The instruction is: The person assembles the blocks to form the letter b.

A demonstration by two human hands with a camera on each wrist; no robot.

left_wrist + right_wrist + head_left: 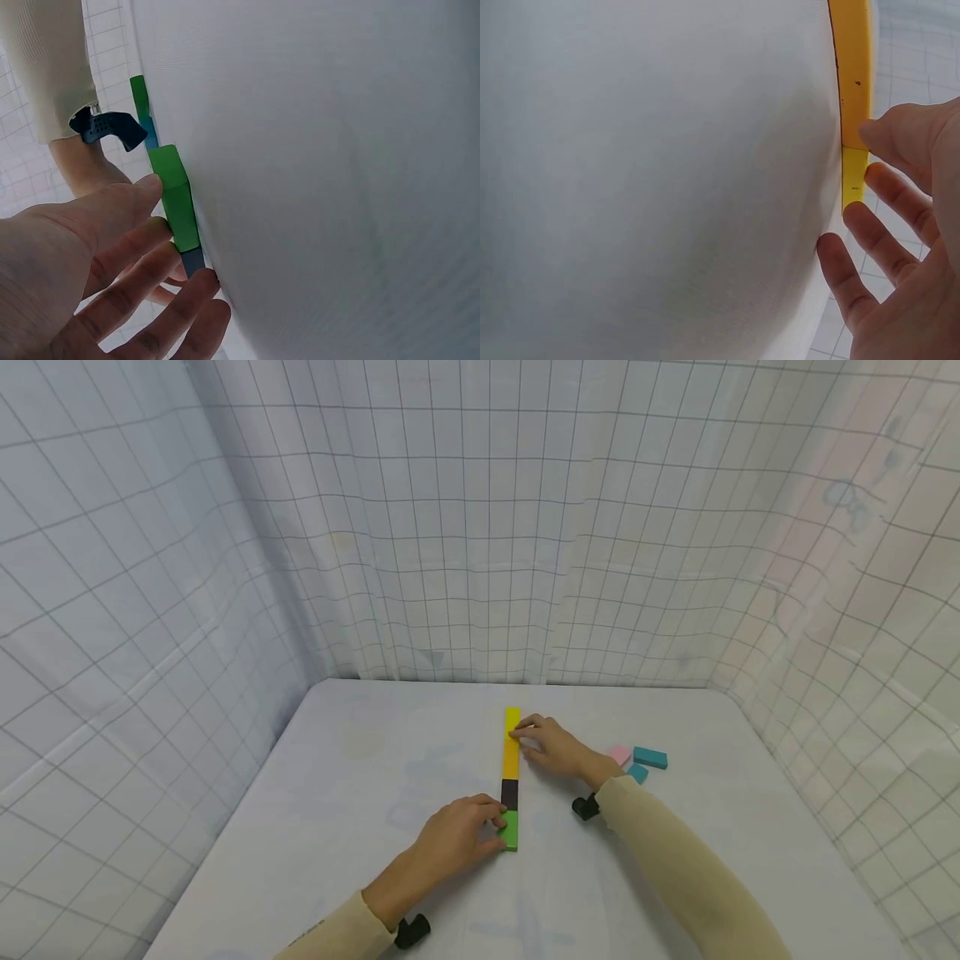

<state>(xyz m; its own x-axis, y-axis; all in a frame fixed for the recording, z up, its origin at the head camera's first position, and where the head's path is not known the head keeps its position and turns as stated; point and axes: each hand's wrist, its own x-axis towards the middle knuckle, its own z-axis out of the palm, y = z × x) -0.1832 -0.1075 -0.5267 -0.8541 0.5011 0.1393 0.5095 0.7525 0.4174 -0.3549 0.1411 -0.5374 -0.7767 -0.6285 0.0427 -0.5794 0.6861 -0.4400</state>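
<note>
Touching the green block [511, 833] with the left hand [456, 833], loose and ungripping; at the seam of orange block [512, 764] and yellow block [513, 717] with the right hand [552, 745], likewise relaxed. Seemingly straightening the row, below frame centre, black block [510, 794] included; probably calling for light nudging next. Hard to make out the partly hidden pink block [619, 754], right of centre.
</note>
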